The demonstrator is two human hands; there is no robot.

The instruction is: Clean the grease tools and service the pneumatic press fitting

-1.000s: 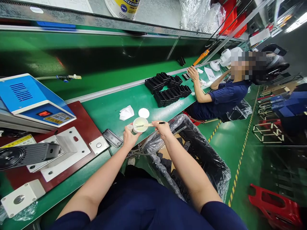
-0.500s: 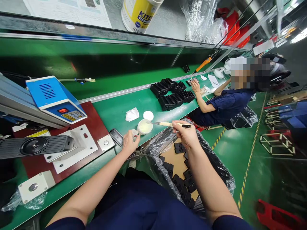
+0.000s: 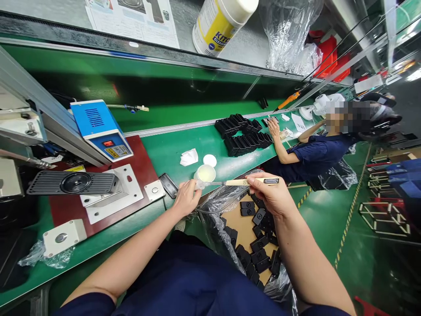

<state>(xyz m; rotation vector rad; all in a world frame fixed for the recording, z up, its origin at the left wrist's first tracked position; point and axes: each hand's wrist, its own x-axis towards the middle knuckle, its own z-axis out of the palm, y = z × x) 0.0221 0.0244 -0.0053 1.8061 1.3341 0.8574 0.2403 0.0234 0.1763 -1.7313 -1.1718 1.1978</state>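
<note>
The fingers of our right hand (image 3: 270, 195) clasp a slim, cream-handled, metal-bladed tool (image 3: 236, 181) — held nearly level, forearm slanting up from the lower right; our left hand (image 3: 187, 197) pinches a small whitish piece (image 3: 199, 185) beside the round white tub (image 3: 214, 175) on the green surface (image 3: 164, 151).

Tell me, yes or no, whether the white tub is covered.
No, the white tub stands open, its pale yellow contents showing, while a round white lid lies on the green bench.
</note>
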